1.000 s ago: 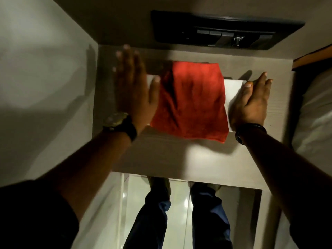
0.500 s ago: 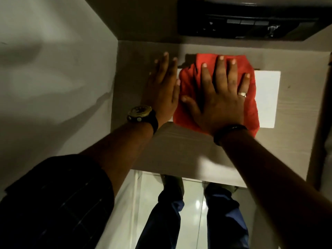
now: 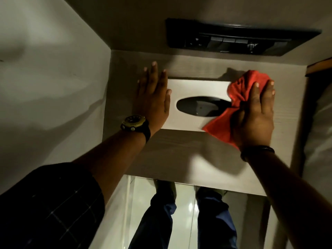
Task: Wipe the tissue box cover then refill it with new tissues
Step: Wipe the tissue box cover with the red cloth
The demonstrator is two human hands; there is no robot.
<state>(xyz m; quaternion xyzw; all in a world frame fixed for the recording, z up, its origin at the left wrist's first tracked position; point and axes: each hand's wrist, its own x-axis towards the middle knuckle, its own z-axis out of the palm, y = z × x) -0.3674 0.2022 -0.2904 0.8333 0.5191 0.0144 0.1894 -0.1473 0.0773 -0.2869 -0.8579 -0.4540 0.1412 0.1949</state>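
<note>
A white tissue box cover [image 3: 195, 87] lies flat on a small wooden table, its dark oval slot [image 3: 199, 106] facing up. My left hand [image 3: 153, 97] rests flat with fingers spread against the cover's left end. My right hand [image 3: 255, 112] presses a bunched red cloth [image 3: 240, 90] onto the cover's right end, and the cloth hides that end. No tissues show in the slot.
The wooden table [image 3: 179, 155] sits in a corner, with a pale wall [image 3: 53, 78] on the left and a black switch panel [image 3: 233, 40] on the wall behind. White bedding [image 3: 321, 132] lies at the right. My legs and a glossy floor [image 3: 185, 209] show below the table's front edge.
My right hand has slid the red cloth from the cover's middle to its right end, uncovering the oval slot. My left hand stays at the left end.
</note>
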